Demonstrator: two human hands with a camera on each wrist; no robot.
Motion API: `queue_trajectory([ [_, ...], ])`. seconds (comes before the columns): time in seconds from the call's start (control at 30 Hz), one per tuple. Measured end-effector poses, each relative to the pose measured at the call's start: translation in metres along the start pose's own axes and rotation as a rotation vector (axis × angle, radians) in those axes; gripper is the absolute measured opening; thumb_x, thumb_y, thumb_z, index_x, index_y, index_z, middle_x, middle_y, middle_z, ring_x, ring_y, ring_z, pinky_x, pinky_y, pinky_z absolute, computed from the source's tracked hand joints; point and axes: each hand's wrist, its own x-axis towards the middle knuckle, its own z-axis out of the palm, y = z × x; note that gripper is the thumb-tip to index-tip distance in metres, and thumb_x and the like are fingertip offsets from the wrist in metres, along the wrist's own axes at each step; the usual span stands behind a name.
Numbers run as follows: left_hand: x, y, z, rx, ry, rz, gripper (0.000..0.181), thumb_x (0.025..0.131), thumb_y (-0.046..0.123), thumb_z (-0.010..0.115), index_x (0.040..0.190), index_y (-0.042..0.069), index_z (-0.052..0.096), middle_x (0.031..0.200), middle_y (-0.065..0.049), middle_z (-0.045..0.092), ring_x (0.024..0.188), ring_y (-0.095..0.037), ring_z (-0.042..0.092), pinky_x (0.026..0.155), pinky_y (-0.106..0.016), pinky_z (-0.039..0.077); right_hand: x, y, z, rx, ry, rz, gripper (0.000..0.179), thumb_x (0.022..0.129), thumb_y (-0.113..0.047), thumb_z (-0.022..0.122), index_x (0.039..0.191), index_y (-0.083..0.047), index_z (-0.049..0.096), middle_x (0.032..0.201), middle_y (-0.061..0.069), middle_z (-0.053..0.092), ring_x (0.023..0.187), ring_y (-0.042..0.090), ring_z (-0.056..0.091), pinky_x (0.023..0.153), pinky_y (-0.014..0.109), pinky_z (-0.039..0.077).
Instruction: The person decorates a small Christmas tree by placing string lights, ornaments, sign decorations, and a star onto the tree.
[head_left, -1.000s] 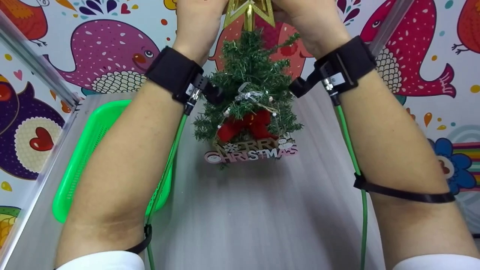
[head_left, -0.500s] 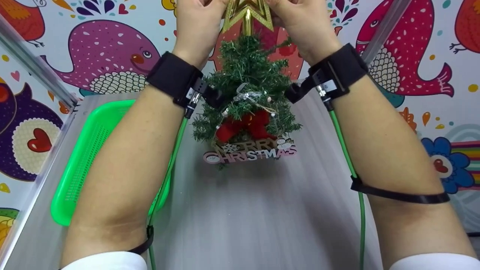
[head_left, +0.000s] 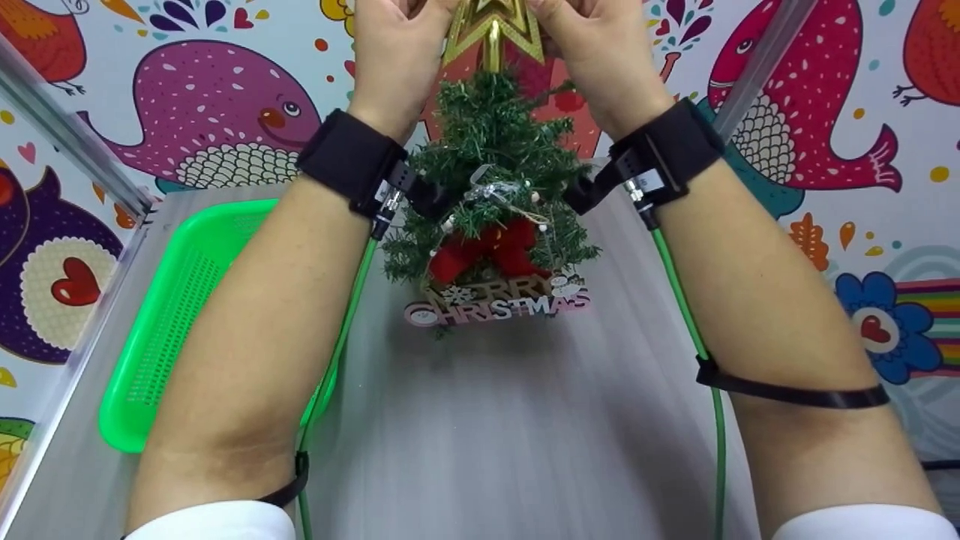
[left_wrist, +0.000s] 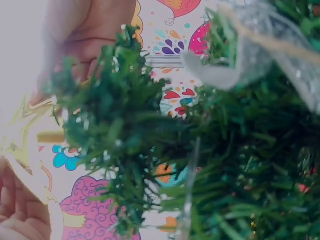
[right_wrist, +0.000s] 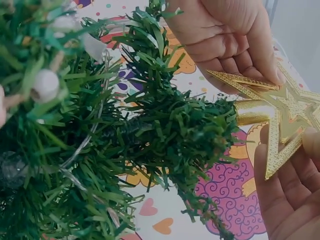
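A gold star tree topper [head_left: 466,39] with a smaller star inside it stands at the tip of a small artificial Christmas tree [head_left: 491,112]. My left hand [head_left: 396,67] pinches its left side, and my right hand [head_left: 602,60] pinches the right side, thumbs towards me. In the right wrist view the topper's gold tube [right_wrist: 255,112] meets the green tip of the tree. The tree bears a red bow [head_left: 514,247], a clear ornament, small white beads and a "Merry Christmas" sign [head_left: 499,309]. The head view cuts off the star's top and some fingers.
A green plastic basket [head_left: 124,390] lies left of the tree, partly behind the left forearm. The grey tabletop [head_left: 465,435] stretches in front. Walls with cartoon animals surround it, and green cables [head_left: 679,292] run along both forearms.
Both hands and the star have come slightly lower, bringing the thumbs into view. The right hand has shifted a little left. The tree stands in nearly the same place.
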Motion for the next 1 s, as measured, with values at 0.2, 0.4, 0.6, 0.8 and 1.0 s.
queue_trajectory([
  [0.2, -0.002, -0.008, -0.001, 0.027, -0.019, -0.06, 0.026, 0.103, 0.004, 0.061, 0.127, -0.005, 0.066, 0.114, -0.008, 0.071, 0.107, -0.016, 0.066, 0.099, -0.025, 0.053, -0.001, 0.004, 0.004, 0.036, -0.004, 0.015, 0.023, 0.103, -0.006, 0.061, 0.125, -0.002, 0.067, 0.115, 0.008, 0.073, 0.107, 0.019, 0.068, 0.097, 0.026, 0.054],
  [0.4, -0.002, -0.008, -0.006, 0.008, -0.013, -0.087, 0.028, 0.102, 0.003, 0.063, 0.128, -0.006, 0.064, 0.121, -0.015, 0.07, 0.116, -0.021, 0.067, 0.103, -0.028, 0.053, 0.0, 0.007, 0.003, 0.077, -0.054, 0.017, 0.024, 0.103, -0.004, 0.06, 0.126, 0.001, 0.065, 0.114, 0.009, 0.073, 0.094, 0.019, 0.071, 0.087, 0.025, 0.059],
  [0.6, -0.008, -0.009, -0.013, 0.122, 0.011, -0.063, 0.033, 0.101, 0.006, 0.065, 0.132, -0.006, 0.06, 0.129, -0.017, 0.065, 0.12, -0.02, 0.064, 0.104, -0.025, 0.051, 0.002, 0.011, -0.001, 0.042, -0.051, 0.015, 0.024, 0.102, -0.007, 0.062, 0.125, 0.001, 0.067, 0.115, 0.01, 0.073, 0.094, 0.02, 0.07, 0.089, 0.026, 0.059],
  [0.8, -0.021, -0.005, -0.024, 0.279, 0.113, -0.05, 0.027, 0.101, 0.011, 0.067, 0.126, 0.0, 0.065, 0.117, -0.007, 0.068, 0.107, -0.014, 0.064, 0.098, -0.022, 0.05, -0.002, 0.009, -0.013, -0.15, 0.023, -0.012, 0.025, 0.105, -0.012, 0.06, 0.128, -0.005, 0.067, 0.115, 0.004, 0.071, 0.101, 0.016, 0.067, 0.095, 0.028, 0.055],
  [1.0, -0.077, 0.008, -0.033, 0.46, 0.122, 0.104, 0.016, 0.1, 0.016, 0.069, 0.108, 0.003, 0.074, 0.098, -0.003, 0.071, 0.085, -0.009, 0.061, 0.081, -0.023, 0.052, -0.038, 0.002, -0.034, -0.326, 0.179, -0.221, 0.018, 0.102, -0.012, 0.058, 0.088, -0.016, 0.068, 0.076, -0.009, 0.056, 0.071, 0.008, 0.05, 0.07, 0.023, 0.042],
])
